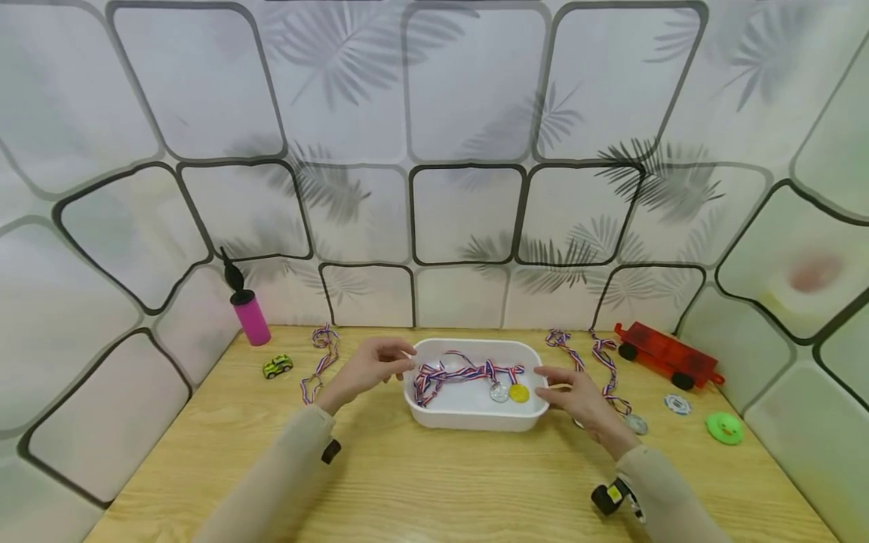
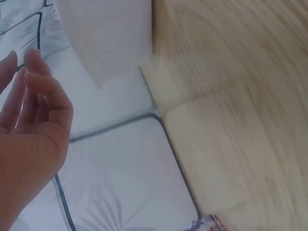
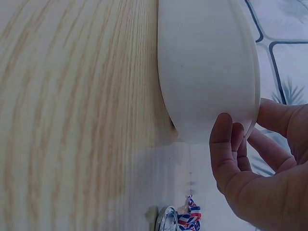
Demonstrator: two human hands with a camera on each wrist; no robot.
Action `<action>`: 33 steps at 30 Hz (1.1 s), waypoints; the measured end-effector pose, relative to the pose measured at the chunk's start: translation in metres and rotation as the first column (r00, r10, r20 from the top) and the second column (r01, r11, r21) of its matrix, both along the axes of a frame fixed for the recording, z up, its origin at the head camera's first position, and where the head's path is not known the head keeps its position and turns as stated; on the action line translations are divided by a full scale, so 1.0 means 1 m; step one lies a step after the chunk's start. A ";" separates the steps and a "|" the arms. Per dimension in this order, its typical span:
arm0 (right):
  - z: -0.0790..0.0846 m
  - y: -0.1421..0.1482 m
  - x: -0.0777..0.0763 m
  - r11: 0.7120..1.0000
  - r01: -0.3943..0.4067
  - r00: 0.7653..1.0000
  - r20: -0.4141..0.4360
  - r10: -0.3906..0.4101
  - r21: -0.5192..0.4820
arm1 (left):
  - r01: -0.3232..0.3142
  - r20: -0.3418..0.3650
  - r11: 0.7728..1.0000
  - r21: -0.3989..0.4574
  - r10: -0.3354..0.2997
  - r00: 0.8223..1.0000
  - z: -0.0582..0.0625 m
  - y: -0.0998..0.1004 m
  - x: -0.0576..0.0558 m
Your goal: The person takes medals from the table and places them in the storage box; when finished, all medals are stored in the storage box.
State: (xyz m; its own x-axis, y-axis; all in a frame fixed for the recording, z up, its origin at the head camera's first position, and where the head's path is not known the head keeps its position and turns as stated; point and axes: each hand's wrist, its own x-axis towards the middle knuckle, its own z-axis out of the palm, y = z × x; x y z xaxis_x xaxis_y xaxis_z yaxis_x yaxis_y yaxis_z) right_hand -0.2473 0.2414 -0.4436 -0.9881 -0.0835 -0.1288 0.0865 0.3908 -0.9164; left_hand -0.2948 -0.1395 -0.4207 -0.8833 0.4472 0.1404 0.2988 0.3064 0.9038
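Note:
A white plastic bin stands on the wooden table in the head view. Inside it lie a silver medal, a gold medal and tangled red, white and blue ribbons. My right hand is at the bin's right end; in the right wrist view its thumb and fingers pinch the rim. My left hand hovers by the left end, fingers loosely bent; the left wrist view shows it apart from the bin wall, holding nothing.
At the left are a pink balloon pump, a green toy car and a striped ribbon. To the right lie ribboned medals, one silver medal showing, a red toy wagon, a poker chip and a green duck-faced disc.

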 end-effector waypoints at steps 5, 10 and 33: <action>0.001 0.001 0.000 1.000 -0.001 1.000 -0.007 0.001 -0.005 | -0.013 0.015 1.000 0.000 0.013 1.000 0.005 -0.016 0.006; 0.001 0.002 0.001 1.000 -0.003 1.000 0.002 0.003 -0.012 | -0.044 0.022 0.999 -0.018 0.044 0.999 0.002 -0.031 0.009; 0.000 -0.001 0.000 1.000 0.007 1.000 0.005 -0.007 -0.024 | -0.113 0.051 0.986 -0.123 0.120 0.991 -0.014 -0.116 0.014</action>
